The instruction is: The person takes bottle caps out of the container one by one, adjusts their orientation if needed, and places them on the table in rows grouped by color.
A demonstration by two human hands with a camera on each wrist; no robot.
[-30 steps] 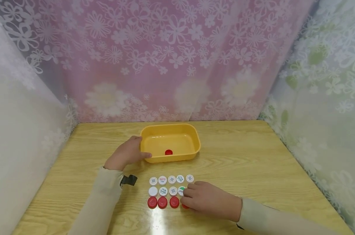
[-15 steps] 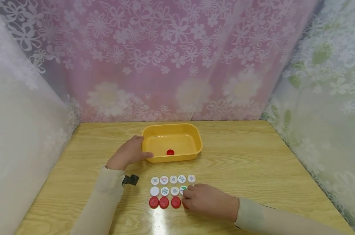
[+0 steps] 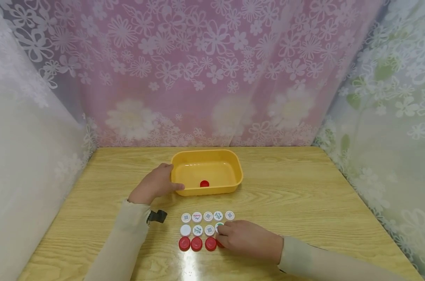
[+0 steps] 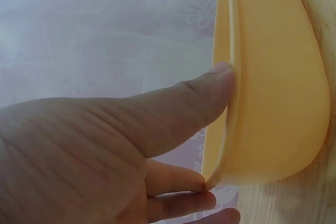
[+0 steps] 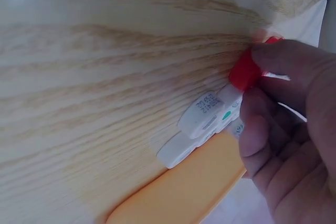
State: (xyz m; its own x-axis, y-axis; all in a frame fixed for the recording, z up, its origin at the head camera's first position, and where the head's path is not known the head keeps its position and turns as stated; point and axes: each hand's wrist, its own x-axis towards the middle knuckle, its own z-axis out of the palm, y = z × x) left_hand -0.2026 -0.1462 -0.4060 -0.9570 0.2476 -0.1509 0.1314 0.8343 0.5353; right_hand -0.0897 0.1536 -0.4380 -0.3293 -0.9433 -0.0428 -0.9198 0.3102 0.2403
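My left hand [image 3: 156, 183] holds the near left corner of a yellow plastic basin [image 3: 230, 189]. In the left wrist view the thumb lies on the rim and a fingertip touches the rim lower down. One red bottle cap [image 3: 204, 184] lies inside the basin. At the right end of the red row, my right hand [image 3: 251, 240] pinches a red bottle cap [image 5: 244, 72] between thumb and fingers; the head view mostly hides this cap. Three other red caps [image 3: 196, 244] lie to its left. White bottle caps [image 3: 197, 230] form two rows behind them, partly covered by my fingers.
A light wood-grain table [image 3: 286, 187] carries everything. Pink floral cloth [image 3: 205, 78] hangs along its back edge, with pale floral sheets at both sides. A black strap end [image 3: 157, 216] sticks out from the left wrist.
My right hand has shifted slightly left over the red cap at the row's end. My left hand stays on the basin. The head view has moved a little.
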